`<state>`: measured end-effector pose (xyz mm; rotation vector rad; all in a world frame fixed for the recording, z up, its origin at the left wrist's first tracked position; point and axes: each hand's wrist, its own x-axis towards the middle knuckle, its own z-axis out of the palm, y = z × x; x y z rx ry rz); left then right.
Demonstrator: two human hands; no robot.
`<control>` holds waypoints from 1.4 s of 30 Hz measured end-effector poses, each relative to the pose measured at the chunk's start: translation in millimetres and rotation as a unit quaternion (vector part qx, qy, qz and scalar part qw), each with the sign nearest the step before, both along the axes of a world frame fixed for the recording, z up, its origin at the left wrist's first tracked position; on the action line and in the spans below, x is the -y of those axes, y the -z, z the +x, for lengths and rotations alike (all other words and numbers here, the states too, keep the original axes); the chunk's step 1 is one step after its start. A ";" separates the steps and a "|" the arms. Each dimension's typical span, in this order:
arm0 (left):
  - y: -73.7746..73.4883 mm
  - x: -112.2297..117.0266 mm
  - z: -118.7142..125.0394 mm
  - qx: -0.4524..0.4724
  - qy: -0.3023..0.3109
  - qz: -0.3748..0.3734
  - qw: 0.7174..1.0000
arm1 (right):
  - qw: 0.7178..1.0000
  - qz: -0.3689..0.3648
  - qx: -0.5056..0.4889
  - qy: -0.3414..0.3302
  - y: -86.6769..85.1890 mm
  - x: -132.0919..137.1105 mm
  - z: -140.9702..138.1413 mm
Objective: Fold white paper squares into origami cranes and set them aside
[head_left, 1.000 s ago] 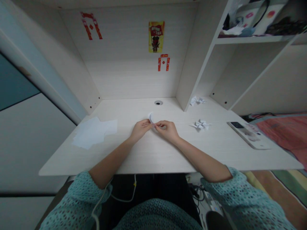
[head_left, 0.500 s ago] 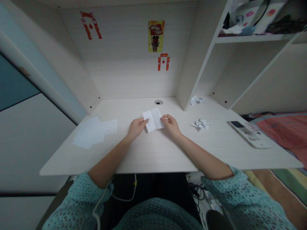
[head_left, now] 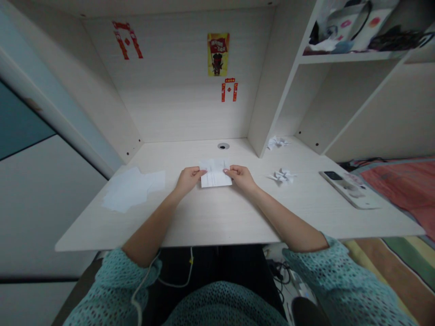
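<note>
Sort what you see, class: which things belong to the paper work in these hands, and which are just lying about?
Likely part of the work:
- creased paper, pinched by left hand and right hand
- white sheets
- crumpled-looking paper pieces

Apparently just lying about:
- flat white object with a dark panel
- red cloth

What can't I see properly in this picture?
- Head view: parts of the left hand and right hand, hidden behind the held paper.
- Head view: that paper's faint lines, too small and blurred to tell print from creases.
- Head view: how many sheets are in the white paper pile, since they overlap and their edges blend together.
- Head view: the top of the white box on the shelf, cut off by the picture's upper edge.
</note>
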<state>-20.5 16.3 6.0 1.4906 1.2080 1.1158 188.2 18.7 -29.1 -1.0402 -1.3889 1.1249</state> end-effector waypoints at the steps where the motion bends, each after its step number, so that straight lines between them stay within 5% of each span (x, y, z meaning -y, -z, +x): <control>1: 0.8 -1.1 -0.9 0.013 0.007 -0.012 1.000 | 1.000 -0.003 -0.011 -0.008 -0.9 0.2 -0.4; 9: 12.8 -12.3 -11.4 0.077 0.037 -0.085 0.993 | 0.997 0.065 -0.031 -0.040 -11.1 5.4 1.4; 18: 6.7 -9.3 -13.8 0.164 0.042 -0.153 0.974 | 0.984 0.015 -0.079 -0.160 -13.1 7.0 3.4; 24: 8.3 -9.6 -13.7 0.213 0.056 -0.199 0.955 | 0.995 0.023 -0.053 -0.079 -9.7 8.8 -3.1; 31: 4.5 -1.3 -11.2 0.121 0.127 -0.240 0.955 | 0.995 0.006 -0.079 0.061 -9.4 5.4 -2.6; 34: 1.4 -1.4 -8.6 0.117 0.108 -0.205 0.966 | 0.993 -0.001 -0.096 0.069 -9.4 4.9 -1.5; 39: -3.9 0.2 -1.3 0.078 0.022 0.006 0.997 | 0.996 0.002 -0.080 0.032 -8.2 8.8 -6.7; 42: -4.8 9.3 6.5 0.007 0.037 0.064 0.997 | 0.997 -0.003 -0.079 0.013 -8.3 12.4 -10.9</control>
